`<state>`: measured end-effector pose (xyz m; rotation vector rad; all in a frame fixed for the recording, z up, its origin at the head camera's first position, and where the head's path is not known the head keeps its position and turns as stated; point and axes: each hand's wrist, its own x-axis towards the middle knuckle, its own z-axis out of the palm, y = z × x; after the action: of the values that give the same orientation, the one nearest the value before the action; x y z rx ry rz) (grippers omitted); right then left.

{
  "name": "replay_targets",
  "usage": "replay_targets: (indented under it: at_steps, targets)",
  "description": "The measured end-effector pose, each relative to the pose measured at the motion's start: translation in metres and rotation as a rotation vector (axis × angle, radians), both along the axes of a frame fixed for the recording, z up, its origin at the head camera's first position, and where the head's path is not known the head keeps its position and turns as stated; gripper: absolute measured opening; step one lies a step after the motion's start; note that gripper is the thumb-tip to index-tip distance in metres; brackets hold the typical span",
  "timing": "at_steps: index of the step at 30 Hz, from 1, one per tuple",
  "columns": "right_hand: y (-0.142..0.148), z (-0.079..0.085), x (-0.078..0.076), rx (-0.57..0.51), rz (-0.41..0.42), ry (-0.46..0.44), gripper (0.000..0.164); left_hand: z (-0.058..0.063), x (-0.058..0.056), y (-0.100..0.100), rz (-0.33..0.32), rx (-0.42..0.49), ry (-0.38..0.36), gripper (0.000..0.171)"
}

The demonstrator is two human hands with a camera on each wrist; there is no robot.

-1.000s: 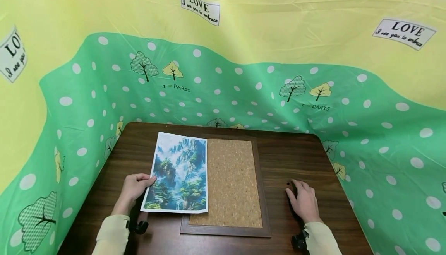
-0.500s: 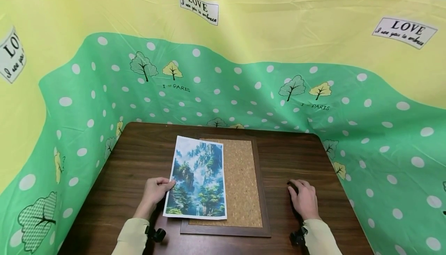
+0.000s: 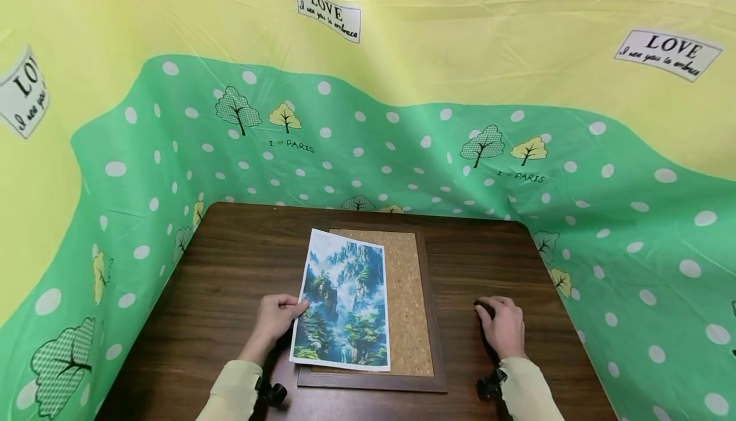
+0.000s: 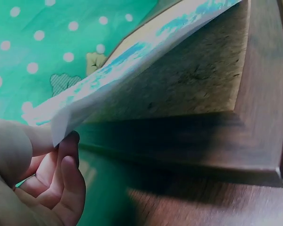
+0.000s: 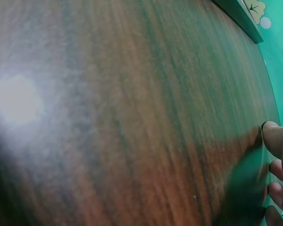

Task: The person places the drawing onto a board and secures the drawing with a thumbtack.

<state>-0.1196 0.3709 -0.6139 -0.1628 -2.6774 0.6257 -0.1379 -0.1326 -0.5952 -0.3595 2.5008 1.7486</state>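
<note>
Left hand [image 3: 277,319] pinches the left edge of a printed landscape picture [image 3: 345,306], a white-bordered sheet with blue mountains, mist and green trees. The paper slants over a framed cork board [image 3: 409,306], covering its left and middle; its right strip shows. In the left wrist view the sheet [image 4: 118,68] bends up over the cork, its edge between thumb and fingers. To the board's right, the right hand [image 3: 505,326] rests low at the table, thumb and index fingertips close to a tiny dark thing [image 3: 476,303]. I cannot tell whether they grip it.
Both hands work over a dark wood-grain table [image 3: 247,242]. The board's brown frame [image 3: 368,381] lies flat near the table's middle. A green and yellow patterned cloth [image 3: 356,121] hangs around the back and sides. A black device is strapped to each wrist.
Left hand has carried the picture to the right, so it covers more of the cork. The right hand has barely moved; its thumb and index fingertips look a little closer together.
</note>
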Motion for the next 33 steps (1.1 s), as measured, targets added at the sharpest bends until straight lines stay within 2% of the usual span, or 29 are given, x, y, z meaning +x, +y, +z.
replay_targets:
  at_steps: [12,25,33]
  targets:
    - [0.003,0.001,0.0,-0.04,-0.009,-0.052,0.018,0.004,-0.003,0.026,-0.046,-0.115,0.07,0.021]
    - [0.001,-0.001,-0.004,-0.057,-0.008,-0.033,0.018,0.01,-0.004,0.049,-0.074,-0.19,0.118,0.019]
    - [0.0,0.0,-0.004,-0.073,-0.042,-0.067,0.017,0.01,-0.008,0.054,-0.104,-0.3,0.054,0.023]
